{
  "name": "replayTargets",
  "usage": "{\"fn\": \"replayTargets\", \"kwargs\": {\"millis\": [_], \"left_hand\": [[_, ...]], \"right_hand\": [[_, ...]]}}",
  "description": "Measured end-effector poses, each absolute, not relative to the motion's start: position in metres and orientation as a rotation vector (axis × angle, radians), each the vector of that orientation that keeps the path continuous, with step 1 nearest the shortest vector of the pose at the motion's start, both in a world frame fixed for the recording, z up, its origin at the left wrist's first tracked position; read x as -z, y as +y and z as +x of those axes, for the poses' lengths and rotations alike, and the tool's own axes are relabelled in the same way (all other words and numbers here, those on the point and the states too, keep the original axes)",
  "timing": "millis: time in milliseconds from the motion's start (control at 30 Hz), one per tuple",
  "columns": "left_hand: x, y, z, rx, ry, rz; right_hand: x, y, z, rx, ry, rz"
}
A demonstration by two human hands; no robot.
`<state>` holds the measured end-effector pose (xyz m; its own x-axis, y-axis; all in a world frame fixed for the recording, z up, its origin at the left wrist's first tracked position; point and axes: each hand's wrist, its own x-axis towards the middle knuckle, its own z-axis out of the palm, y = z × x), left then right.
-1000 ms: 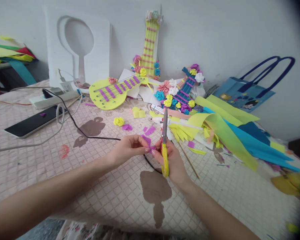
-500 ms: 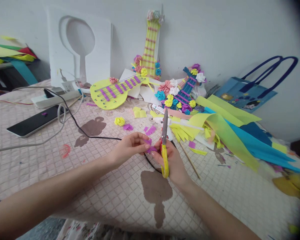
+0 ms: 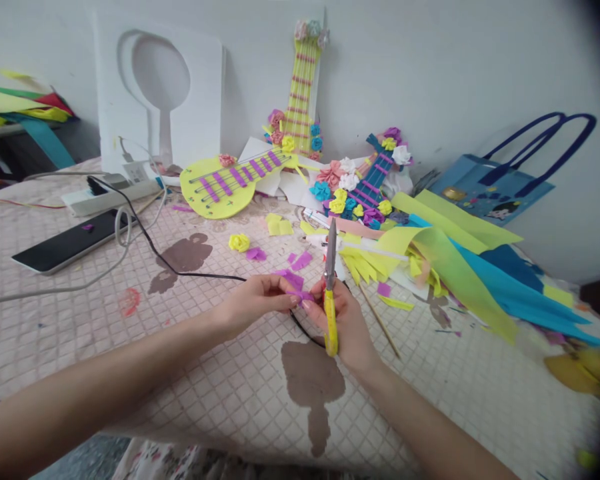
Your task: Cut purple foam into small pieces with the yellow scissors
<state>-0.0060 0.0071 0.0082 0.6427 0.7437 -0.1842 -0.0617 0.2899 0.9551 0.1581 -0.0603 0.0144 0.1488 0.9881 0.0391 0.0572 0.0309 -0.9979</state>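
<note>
Fingers (image 3: pixel 284 303) pinching purple paper (image 3: pixel 295 280), bag (image 3: pixel 473 185), contents hidden

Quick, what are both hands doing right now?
Left hand: closed, fingertips pinching purple paper.
Right hand: closed, holding scissors with blades pointing away from the person, fingertips at the same paper.

1. Purple paper (image 3: pixel 296 280): small, thin and creased, it is pinched between the left hand (image 3: pixel 261 298) and the right hand (image 3: pixel 347 327), above the tabletop.
2. Scissors (image 3: pixel 329 273): grey metal blades together, tips pointing away from the person; the yellow handle lies against the right hand.
</note>
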Motion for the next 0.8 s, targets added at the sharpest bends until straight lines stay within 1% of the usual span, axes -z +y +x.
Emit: {"fn": "replayTargets", "kwargs": {"millis": [333, 800], "left_hand": [[-0.0067, 0.0052, -0.0052, -0.599, 0.708, 1.133], [-0.0063, 0.002, -0.0038, -0.599, 0.707, 1.078]], "right_hand": [[-0.0106, -0.0582, 0.1607, -1.057, -1.125, -1.241], [-0.0171, -0.0608, 0.1587, -1.057, -1.123, -1.27]]}}
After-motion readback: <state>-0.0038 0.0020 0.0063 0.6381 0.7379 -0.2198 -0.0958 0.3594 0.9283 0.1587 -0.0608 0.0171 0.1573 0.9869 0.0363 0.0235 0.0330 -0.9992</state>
